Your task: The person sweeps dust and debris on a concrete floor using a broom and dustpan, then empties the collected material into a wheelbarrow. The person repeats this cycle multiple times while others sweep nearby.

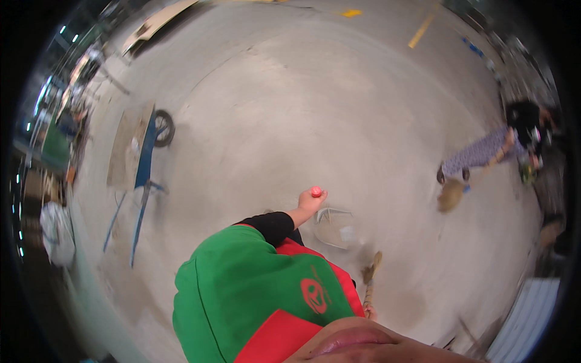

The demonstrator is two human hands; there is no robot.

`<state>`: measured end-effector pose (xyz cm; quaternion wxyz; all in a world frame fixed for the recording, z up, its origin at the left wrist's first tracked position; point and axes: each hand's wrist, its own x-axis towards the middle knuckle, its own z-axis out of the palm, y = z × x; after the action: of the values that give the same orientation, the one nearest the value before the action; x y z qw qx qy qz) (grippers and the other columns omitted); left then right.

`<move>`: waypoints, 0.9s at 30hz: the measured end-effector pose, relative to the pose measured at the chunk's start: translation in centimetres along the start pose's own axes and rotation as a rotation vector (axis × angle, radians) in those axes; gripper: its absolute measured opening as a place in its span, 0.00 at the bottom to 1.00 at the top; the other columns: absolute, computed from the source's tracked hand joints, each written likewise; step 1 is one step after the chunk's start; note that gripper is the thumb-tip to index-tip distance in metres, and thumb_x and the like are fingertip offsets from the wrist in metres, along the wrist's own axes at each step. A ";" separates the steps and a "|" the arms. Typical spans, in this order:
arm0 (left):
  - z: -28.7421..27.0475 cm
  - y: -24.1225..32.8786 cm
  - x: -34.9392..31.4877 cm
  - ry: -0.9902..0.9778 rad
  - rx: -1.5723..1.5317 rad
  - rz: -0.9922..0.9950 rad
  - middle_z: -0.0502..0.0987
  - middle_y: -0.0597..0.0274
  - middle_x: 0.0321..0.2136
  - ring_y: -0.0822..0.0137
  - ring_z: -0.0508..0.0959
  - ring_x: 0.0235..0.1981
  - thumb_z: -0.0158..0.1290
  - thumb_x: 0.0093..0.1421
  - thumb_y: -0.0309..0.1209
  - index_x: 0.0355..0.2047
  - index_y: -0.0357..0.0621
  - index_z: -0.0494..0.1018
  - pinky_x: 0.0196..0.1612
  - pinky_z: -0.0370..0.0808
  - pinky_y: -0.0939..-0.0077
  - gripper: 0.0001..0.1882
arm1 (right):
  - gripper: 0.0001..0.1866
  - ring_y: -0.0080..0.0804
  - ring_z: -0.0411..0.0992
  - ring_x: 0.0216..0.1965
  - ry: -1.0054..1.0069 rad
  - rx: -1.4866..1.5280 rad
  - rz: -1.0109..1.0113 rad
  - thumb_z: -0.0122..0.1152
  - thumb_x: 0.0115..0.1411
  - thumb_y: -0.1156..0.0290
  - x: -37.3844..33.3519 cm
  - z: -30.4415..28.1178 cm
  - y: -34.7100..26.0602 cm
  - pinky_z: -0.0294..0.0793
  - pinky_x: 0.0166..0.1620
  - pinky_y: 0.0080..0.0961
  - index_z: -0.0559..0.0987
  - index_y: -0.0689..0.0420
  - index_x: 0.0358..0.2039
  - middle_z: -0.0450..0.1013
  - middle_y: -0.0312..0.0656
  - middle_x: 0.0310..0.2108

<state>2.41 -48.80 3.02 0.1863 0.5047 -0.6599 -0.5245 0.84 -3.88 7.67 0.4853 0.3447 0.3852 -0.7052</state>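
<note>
Near L edge of floor [260,121]: bulky white sack [57,236]. A bit R of that: wheelbarrow [144,160], blue frame, tan tray, dark wheel twd far edge, legs twd near edge. Up at far L corner: long pale board [158,23], partly cut off by view.

Approx mid-floor: L hand [308,203], black cuff, fingers closed snugly round red round-topped grip [316,191], no gap visible. Just R of it & lower down: grey-rimmed pan [333,230], open-topped, on floor; join betw. grip & pan hidden. Farther R, twd near edge: R hand [371,313], mostly hidden by own body; fingers apparently curled round handle of short broom [368,294], exact closure hard to tell. Broom head slightly blurred.

Twd far edge, R of centre: yellow stripe [422,31]. Near R edge: co-worker [484,151], patterned purple trousers, w/ another broom [451,195], head blurred. Near R corner: pale ribbed sheet [525,320].
</note>
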 end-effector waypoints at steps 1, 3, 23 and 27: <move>-1.8 0.0 -0.1 0.053 -0.049 0.002 0.72 0.57 0.17 0.63 0.71 0.20 0.56 0.50 0.44 0.21 0.42 0.71 0.29 0.69 0.68 0.17 | 0.06 0.25 0.63 0.16 0.006 -0.020 0.026 0.51 0.48 0.73 0.5 0.7 -0.8 0.67 0.21 0.18 0.64 0.55 0.20 0.62 0.35 0.14; -5.1 -0.3 0.4 0.171 -0.110 -0.007 0.72 0.57 0.16 0.62 0.70 0.19 0.56 0.50 0.44 0.20 0.41 0.71 0.28 0.69 0.68 0.17 | 0.06 0.25 0.63 0.17 0.028 -0.042 0.064 0.51 0.49 0.73 3.1 2.7 -2.5 0.67 0.21 0.17 0.64 0.56 0.20 0.62 0.36 0.15; -44.5 -0.7 1.6 1.287 -1.194 -0.096 0.71 0.59 0.25 0.70 0.70 0.20 0.50 0.58 0.38 0.31 0.42 0.65 0.21 0.67 0.76 0.13 | 0.09 0.23 0.65 0.19 0.045 -0.143 0.359 0.54 0.52 0.76 20.6 42.0 -0.3 0.72 0.25 0.15 0.63 0.63 0.30 0.63 0.37 0.19; -54.5 0.5 -1.3 1.349 -1.232 -0.079 0.71 0.57 0.31 0.68 0.70 0.24 0.50 0.58 0.45 0.38 0.44 0.62 0.25 0.69 0.69 0.18 | 0.11 0.23 0.65 0.18 -0.080 -0.392 0.386 0.52 0.53 0.75 23.4 49.5 3.4 0.72 0.22 0.15 0.61 0.64 0.34 0.62 0.37 0.18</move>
<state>44.95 -75.21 24.59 0.7509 0.5376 0.0033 -0.3836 -8.30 -57.91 9.88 0.6831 0.2832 0.4217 -0.5248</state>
